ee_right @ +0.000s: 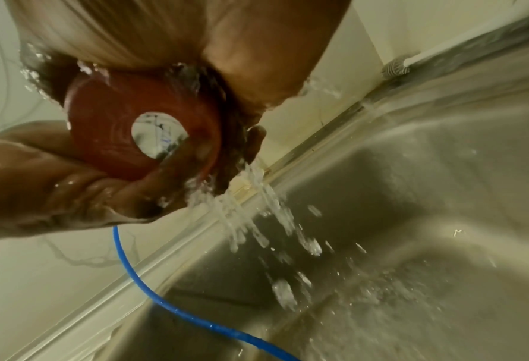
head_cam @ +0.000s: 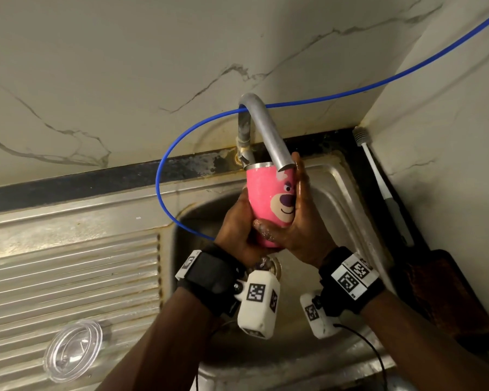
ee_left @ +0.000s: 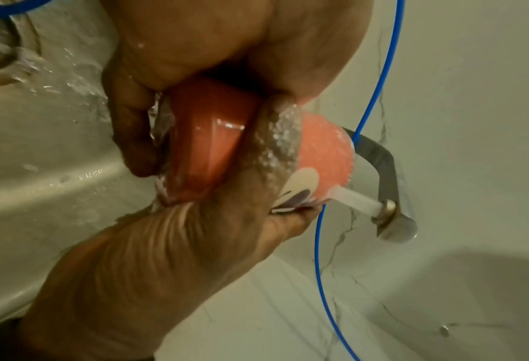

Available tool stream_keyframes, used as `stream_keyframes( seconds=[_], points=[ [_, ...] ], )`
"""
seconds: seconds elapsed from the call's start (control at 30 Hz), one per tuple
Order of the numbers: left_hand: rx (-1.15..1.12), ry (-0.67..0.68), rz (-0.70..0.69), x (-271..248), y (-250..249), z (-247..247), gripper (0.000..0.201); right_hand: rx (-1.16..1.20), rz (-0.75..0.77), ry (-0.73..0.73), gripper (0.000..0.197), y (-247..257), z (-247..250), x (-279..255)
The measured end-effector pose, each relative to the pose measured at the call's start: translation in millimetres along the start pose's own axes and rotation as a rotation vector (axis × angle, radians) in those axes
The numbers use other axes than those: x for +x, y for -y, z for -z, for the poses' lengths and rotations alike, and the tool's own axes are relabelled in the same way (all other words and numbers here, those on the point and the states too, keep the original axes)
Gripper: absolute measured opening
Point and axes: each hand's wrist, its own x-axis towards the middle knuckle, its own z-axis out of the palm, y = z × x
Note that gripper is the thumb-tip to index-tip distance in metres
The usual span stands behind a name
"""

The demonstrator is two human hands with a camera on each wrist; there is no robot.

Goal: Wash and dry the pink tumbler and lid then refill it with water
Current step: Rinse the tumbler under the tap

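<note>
Both hands hold the pink tumbler [head_cam: 268, 198] upright over the sink [head_cam: 333, 182], its open rim right under the tap [head_cam: 268, 131] spout. The left hand [head_cam: 237, 230] curls around the tumbler's lower left side and base; the right hand [head_cam: 297, 221] wraps its right side, fingers reaching up to the rim, thumb across the front. Water runs off the base into the basin. The clear lid [head_cam: 73, 349] lies on the ridged drainboard [head_cam: 68, 277], near its front edge. A blue tube [head_cam: 164, 165] loops behind the tap.
</note>
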Motion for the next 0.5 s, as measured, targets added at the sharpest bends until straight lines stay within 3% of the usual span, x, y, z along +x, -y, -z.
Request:
stream_keyframes(
  seconds=[0.17,0.27,0.33,0.5],
  points=[
    [0.186,-0.075,-0.038,-8.6,-4.0,-2.0,0.046,0.028,-0.139,-0.095,0.113,2.4,4.3,4.4],
    [0.279,-0.072,-0.128,-13.3,2.1,-0.2,0.029,0.199,-0.329,-0.233,0.092,-1.6,6.8,10.4],
    [0.337,-0.009,-0.227,-15.2,7.5,2.5,0.021,0.331,-0.48,-0.295,0.089,-2.2,7.3,13.9],
    [0.643,0.112,-0.528,-4.5,29.6,18.6,0.072,0.406,-0.72,-0.2,0.079,-3.9,7.7,14.2]
  ],
)
